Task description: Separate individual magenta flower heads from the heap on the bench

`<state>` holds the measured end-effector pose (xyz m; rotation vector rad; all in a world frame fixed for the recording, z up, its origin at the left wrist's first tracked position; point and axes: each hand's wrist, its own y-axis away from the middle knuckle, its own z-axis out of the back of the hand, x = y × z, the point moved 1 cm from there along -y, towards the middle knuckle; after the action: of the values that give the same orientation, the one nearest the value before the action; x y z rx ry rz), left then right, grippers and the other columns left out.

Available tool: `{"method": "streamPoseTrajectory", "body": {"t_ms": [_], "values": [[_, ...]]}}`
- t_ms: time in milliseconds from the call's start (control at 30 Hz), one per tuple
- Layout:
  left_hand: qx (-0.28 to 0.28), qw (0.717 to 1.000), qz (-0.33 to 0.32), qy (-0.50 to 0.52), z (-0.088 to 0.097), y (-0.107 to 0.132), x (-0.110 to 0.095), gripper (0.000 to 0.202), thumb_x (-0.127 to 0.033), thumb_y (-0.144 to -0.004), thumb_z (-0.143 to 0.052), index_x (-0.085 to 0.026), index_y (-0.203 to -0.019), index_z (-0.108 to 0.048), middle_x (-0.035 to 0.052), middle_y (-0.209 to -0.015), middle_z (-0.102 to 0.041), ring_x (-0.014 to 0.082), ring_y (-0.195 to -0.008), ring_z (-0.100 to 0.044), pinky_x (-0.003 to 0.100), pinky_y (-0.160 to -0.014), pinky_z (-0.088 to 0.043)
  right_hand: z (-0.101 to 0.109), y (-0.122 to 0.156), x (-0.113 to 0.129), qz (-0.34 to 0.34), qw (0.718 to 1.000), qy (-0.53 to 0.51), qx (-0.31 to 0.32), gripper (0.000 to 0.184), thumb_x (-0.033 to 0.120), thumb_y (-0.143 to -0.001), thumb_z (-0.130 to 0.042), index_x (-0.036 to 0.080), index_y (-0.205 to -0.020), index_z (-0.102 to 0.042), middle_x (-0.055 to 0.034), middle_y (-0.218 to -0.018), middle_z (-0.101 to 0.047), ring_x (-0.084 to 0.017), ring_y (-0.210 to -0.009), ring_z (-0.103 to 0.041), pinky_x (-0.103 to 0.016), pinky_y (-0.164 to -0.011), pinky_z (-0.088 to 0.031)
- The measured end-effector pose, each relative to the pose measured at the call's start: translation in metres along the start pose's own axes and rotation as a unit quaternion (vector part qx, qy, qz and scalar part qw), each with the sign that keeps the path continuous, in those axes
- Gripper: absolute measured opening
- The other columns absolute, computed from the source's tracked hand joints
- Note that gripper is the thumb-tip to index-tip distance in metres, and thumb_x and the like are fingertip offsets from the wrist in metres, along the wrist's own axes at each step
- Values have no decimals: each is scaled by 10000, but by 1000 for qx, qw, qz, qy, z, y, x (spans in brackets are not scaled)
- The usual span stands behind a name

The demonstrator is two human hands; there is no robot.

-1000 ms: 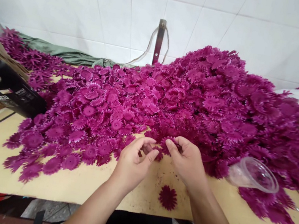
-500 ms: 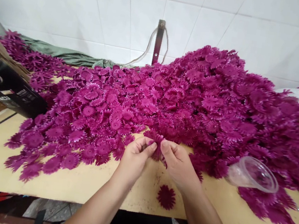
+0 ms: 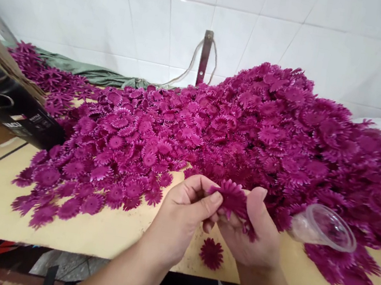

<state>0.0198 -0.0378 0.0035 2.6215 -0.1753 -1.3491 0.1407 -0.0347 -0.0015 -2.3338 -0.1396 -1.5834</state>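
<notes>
Between my hands is a magenta artificial flower layer (image 3: 234, 198) with jagged petals. My left hand (image 3: 188, 208) pinches its left edge between thumb and fingers. Cupped under its right side, my right hand (image 3: 255, 232) has the thumb raised and the fingers partly hidden behind the petals. More magenta petals (image 3: 249, 230) show against the right palm; whether they belong to a second layer I cannot tell. A single loose flower piece (image 3: 211, 253) lies flat on the table just below my hands.
A big heap of magenta flower pieces (image 3: 238, 121) covers the table (image 3: 116, 228) up to the tiled wall. A clear plastic cup (image 3: 332, 229) lies tilted at the right. A black cylinder with a ring (image 3: 16, 102) leans at the left, near green cloth (image 3: 88, 70).
Both hands have come closer to me and to the right. The right hand has turned palm-up with its thumb lifted, and the flower layer now shows spread out. The view has shifted slightly.
</notes>
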Motion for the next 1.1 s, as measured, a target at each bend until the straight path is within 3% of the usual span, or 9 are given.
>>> {"method": "streamPoseTrajectory", "body": {"t_ms": [100, 200, 267, 367, 500, 633, 833, 967, 1100], "values": [[-92, 993, -61, 33, 20, -10, -12, 151, -182, -672, -622, -167, -623, -480, -58, -523, -461, 34, -427, -396, 150, -388, -302, 8, -1, 18, 90, 992, 75, -46, 585, 591, -844, -264, 203, -431, -119, 66, -347, -69, -80, -286, -168, -243, -325, -266], [-43, 993, -91, -69, 28, -11, -14, 116, -243, -691, -625, -166, -699, -539, -39, -569, -505, 55, -475, -433, 169, -423, -353, 24, -12, 24, 67, 948, 300, -79, 505, 595, -780, -431, 223, -449, -347, 27, -409, -364, -119, -406, -391, -284, -438, -385], [-8, 985, -91, -149, 27, -8, -9, 144, -244, -669, -649, -161, -768, -586, -23, -621, -552, 71, -520, -467, 184, -460, -386, 32, -20, 18, 55, 898, 427, -97, 308, 518, -735, -556, 214, -683, -565, -47, -713, -588, -195, -701, -545, -360, -657, -455], [1, 976, -85, -201, 24, -6, 3, 152, -215, -651, -660, -150, -782, -619, -6, -671, -592, 82, -579, -495, 191, -518, -400, 33, -22, 4, 72, 851, 512, -96, 430, 471, -754, -548, 201, -1088, -556, -121, -1150, -528, -269, -1092, -463, -447, -908, -378], [26, 973, -56, -222, 24, -10, 15, 118, -248, -664, -646, -143, -661, -592, -17, -607, -559, 87, -573, -482, 212, -571, -403, 15, -10, -12, -44, 925, 376, 29, 344, 392, -795, -537, 194, -1077, -547, -90, -1038, -607, -204, -938, -571, -366, -818, -459], [17, 957, -72, -281, 25, -14, 21, 247, -327, -705, -601, -155, -558, -503, -42, -525, -448, 84, -519, -411, 211, -513, -348, 4, -5, -19, -91, 964, 248, 30, 210, 354, -785, -553, 167, -879, -572, -50, -833, -646, -166, -794, -600, -312, -743, -476], [17, 907, -108, -407, 29, -17, 27, 366, -401, -829, -402, -187, -534, -435, -23, -527, -437, 118, -524, -428, 247, -516, -343, 10, -10, -25, -91, 962, 258, -20, 186, 339, -764, -536, 158, -730, -564, -19, -660, -593, -147, -651, -554, -287, -639, -450], [-42, 819, -247, -517, 32, -15, 27, 157, -312, -773, -539, -182, -852, -577, 54, -865, -572, 187, -810, -526, 314, -714, -419, 14, -10, -26, -57, 924, 370, -78, 220, 342, -773, -511, 179, -627, -486, 30, -551, -459, -107, -530, -419, -245, -511, -354], [12, 795, -322, -514, 31, -12, 26, 224, -223, -790, -532, -211, -1005, -594, 67, -938, -581, 189, -903, -535, 345, -814, -436, 13, -12, -24, -73, 949, 304, -49, 305, 409, -785, -502, 182, -590, -440, 44, -545, -407, -88, -512, -372, -232, -498, -334]]}}
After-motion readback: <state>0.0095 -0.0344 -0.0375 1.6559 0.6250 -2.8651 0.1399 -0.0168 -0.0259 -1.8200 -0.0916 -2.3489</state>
